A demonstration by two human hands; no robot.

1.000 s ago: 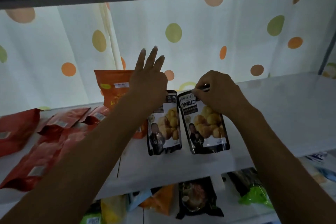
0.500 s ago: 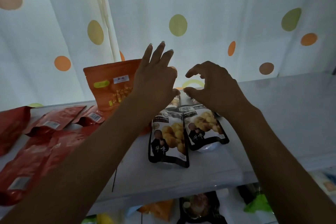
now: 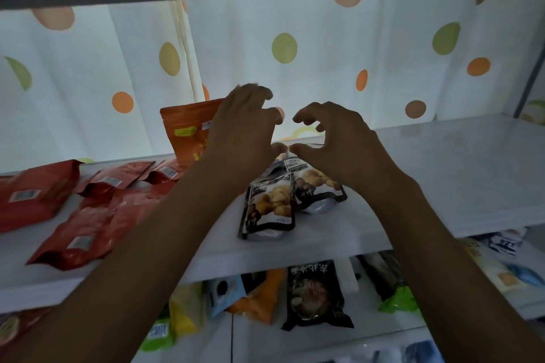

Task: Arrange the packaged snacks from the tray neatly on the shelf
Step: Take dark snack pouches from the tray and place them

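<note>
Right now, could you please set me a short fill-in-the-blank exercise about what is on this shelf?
1. The red packets lie flat on the ____ side of the shelf.
2. The tall pouch standing behind the left hand is ____ in colour.
3. The curtain behind the shelf is white with polka ____.

Missing words: left; orange; dots.

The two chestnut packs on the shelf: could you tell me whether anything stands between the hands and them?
Nothing visible does. The left hand and right hand hover just over the chestnut packs; the orange pouch stands behind them, out of the way.
</note>
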